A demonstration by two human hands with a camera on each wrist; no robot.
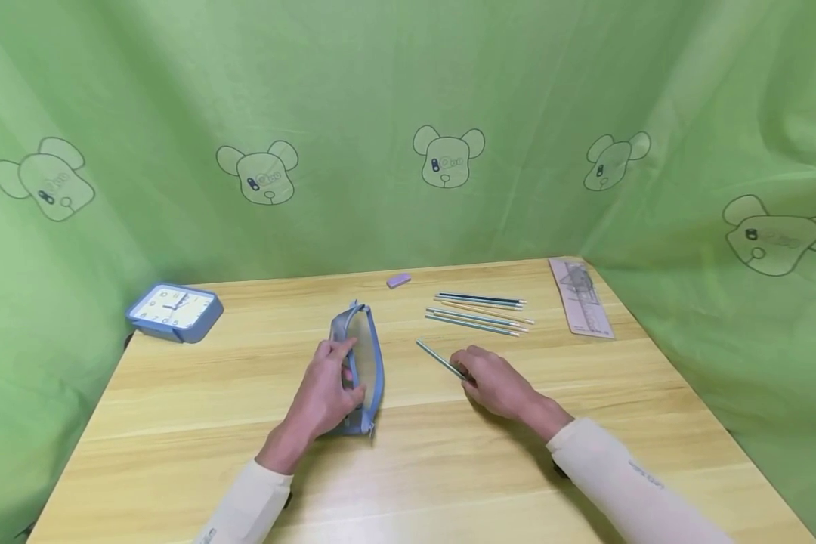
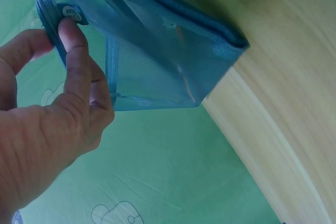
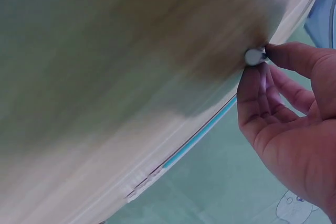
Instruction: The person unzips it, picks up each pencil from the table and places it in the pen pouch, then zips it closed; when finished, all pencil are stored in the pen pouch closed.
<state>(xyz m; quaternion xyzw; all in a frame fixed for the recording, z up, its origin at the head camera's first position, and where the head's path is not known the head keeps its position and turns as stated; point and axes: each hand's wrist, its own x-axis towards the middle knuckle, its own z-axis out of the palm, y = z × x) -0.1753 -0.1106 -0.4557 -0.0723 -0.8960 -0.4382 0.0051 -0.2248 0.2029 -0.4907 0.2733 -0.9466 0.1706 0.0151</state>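
Note:
A blue mesh zip pencil case (image 1: 377,363) stands on the table with its mouth open. My left hand (image 1: 321,394) grips its near side, and in the left wrist view the fingers pinch the zip edge (image 2: 48,17) close to a small round label (image 2: 72,12). To the right, my right hand (image 1: 496,384) pinches a slim green pencil (image 1: 437,356) by one end, the other end pointing toward the case. The right wrist view shows that pencil's pale round end (image 3: 255,56) between thumb and fingers. Several loose pencils (image 1: 479,321) lie side by side beyond the right hand.
A purple eraser (image 1: 398,280) lies toward the table's back edge. At the far right is a pale ruler set (image 1: 582,301). A blue clock (image 1: 177,311) sits at the back left corner of the wooden table (image 1: 408,476). Green curtain (image 1: 353,68) surrounds the table's back and sides.

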